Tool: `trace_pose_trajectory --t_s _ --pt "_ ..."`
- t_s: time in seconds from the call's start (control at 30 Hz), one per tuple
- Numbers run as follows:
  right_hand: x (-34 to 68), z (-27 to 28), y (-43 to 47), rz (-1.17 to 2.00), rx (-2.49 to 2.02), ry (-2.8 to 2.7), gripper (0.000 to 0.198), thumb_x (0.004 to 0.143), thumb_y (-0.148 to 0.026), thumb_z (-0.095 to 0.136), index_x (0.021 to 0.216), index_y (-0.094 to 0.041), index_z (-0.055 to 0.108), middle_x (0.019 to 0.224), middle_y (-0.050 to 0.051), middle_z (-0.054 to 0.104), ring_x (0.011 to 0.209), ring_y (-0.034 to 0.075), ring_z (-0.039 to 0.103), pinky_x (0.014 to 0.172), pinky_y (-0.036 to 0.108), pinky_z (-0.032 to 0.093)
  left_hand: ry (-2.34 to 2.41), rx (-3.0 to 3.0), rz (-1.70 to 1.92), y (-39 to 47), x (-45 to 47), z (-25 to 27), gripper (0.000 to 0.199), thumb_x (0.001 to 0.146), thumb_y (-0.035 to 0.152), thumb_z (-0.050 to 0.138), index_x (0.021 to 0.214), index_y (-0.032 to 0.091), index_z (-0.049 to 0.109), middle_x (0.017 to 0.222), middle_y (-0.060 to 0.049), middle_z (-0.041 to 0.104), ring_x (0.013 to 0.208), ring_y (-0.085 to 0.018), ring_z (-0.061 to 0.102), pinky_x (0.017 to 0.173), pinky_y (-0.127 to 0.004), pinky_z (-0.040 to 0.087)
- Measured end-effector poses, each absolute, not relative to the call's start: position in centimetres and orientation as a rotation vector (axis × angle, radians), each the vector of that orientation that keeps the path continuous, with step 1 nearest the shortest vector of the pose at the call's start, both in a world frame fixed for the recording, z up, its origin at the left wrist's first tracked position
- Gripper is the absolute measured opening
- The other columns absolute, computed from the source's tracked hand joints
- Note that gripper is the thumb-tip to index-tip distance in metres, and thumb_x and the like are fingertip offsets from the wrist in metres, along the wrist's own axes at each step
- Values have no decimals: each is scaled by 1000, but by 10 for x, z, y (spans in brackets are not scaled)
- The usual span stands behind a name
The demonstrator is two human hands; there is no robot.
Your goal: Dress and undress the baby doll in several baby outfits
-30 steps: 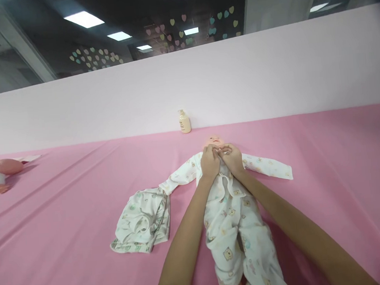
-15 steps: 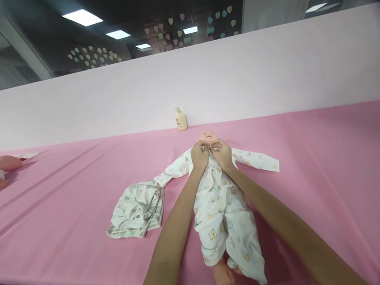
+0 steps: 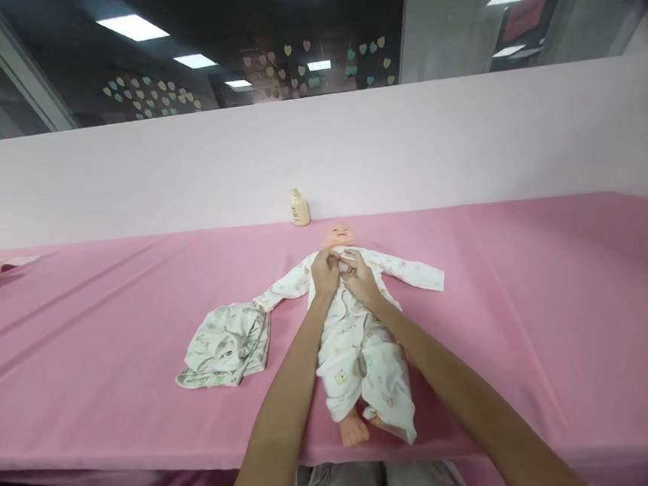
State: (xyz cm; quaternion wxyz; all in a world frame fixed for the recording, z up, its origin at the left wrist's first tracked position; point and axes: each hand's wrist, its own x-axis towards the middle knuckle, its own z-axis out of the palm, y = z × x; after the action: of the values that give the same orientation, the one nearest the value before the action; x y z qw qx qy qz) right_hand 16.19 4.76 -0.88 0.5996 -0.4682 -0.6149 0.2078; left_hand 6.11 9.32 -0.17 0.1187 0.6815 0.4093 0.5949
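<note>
Doll (image 3: pixel 339 235) in shirt (image 3: pixel 343 304) lay on bench (image 3: pixel 496 334), just right of centre. Left hand (image 3: pixel 325 273) and right hand (image 3: pixel 361 279), fingers nearly closed, sat at its chest; pinch couldn't be told. Light touch, shirt kept flat, seemed best.

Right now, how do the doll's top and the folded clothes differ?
The top is spread over the doll, sleeves out to both sides; the clothes lie folded in a pile. The top's print looks yellowish, the clothes' greenish. Both are whitish with small prints.
</note>
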Motion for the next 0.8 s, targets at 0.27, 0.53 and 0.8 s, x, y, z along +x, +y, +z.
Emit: trace_pose_trajectory --t_s 0.27,0.53,0.8 --pt "161 -11 51 477 -1055 -1485 53 59 -15 45 111 -20 53 113 6 64 80 18 54 85 35 47 1236 2030 1678 80 59 0 19 76 10 44 69 19 59 75 -2 63 69 -16 55 73 -28 42" --pt "169 -8 65 463 -1200 -1262 40 70 -14 46 108 -17 56 110 8 65 84 16 60 83 31 49 1234 1926 1629 82 62 4 5 80 17 52 81 18 56 76 0 63 62 -13 53 67 -25 42" --pt "166 6 74 109 -1564 -1467 22 85 -27 52 91 -21 72 95 10 67 87 23 63 79 34 48 1216 1843 1573 89 62 8 9 81 11 53 87 18 55 81 -1 65 69 -13 59 70 -24 43"
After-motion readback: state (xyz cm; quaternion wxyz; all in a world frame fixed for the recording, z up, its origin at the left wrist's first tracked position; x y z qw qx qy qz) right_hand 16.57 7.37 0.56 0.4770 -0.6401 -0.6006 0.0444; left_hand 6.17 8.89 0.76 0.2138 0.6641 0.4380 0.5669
